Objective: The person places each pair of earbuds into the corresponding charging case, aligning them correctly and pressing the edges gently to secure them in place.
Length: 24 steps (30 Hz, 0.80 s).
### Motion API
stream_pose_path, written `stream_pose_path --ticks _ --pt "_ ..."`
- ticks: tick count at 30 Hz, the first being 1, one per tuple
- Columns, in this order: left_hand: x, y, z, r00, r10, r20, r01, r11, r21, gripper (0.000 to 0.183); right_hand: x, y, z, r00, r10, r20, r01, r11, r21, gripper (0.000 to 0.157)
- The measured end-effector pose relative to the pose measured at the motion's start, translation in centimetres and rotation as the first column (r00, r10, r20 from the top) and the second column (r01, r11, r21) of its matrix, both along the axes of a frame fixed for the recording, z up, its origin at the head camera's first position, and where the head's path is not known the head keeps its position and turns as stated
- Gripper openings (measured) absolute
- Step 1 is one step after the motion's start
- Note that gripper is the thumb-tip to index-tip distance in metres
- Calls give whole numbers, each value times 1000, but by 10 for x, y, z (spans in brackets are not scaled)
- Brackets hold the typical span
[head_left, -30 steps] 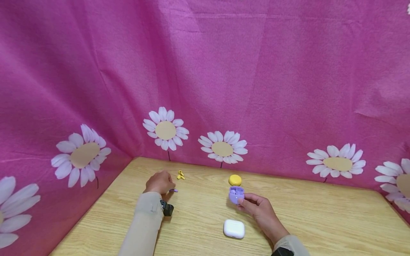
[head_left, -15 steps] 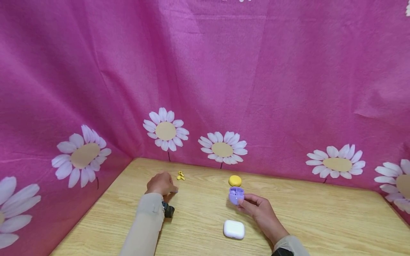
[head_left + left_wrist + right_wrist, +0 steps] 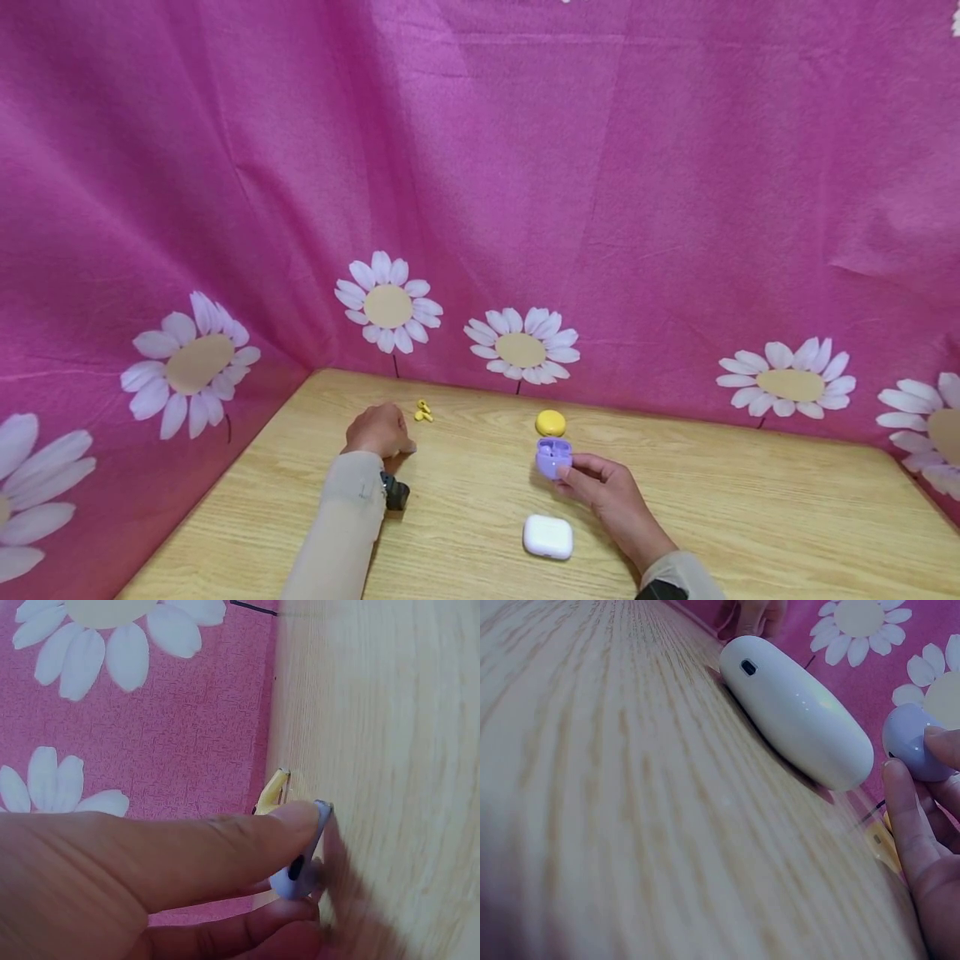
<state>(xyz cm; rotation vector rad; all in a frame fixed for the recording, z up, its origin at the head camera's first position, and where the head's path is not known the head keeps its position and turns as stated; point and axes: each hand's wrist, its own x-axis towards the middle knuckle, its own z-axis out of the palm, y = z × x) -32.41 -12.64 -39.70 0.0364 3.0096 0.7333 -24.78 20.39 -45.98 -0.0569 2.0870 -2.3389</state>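
My left hand (image 3: 377, 431) is low over the left part of the table, pinching a lavender earbud (image 3: 289, 883) between thumb and fingertips. In the left wrist view the earbud's stem sticks out past the thumb, close to the wood. Just beyond that hand lie yellow earbuds (image 3: 423, 412). With thumb and fingers, my right hand (image 3: 611, 496) grips a lavender earbud case (image 3: 553, 462) by its lower side; its lid is up and the slots inside face me. The right wrist view shows the same case's rounded shell, with the thumb on it.
A closed white earbud case (image 3: 547, 537) lies on the wooden table (image 3: 465, 500), nearer me than the lavender one. Right behind the lavender case sits a round yellow case (image 3: 551, 423). A pink cloth (image 3: 637, 208) printed with daisies borders the table's back and left side.
My left hand has shifted slightly right, and its fingers now cover most of the lavender earbud that showed more a second ago. The right hand and its case have stayed in place.
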Motion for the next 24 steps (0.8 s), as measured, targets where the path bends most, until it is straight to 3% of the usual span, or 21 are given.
stream_pose_path --ticks 15,24 --pt "-1 -1 -1 1000 -26 8 26 1000 16 20 -1 0 0 1000 -10 5 10 1000 4 38" --pt "-1 0 0 998 -50 -27 51 997 62 21 0 0 0 1000 0 4 0 1000 -5 39"
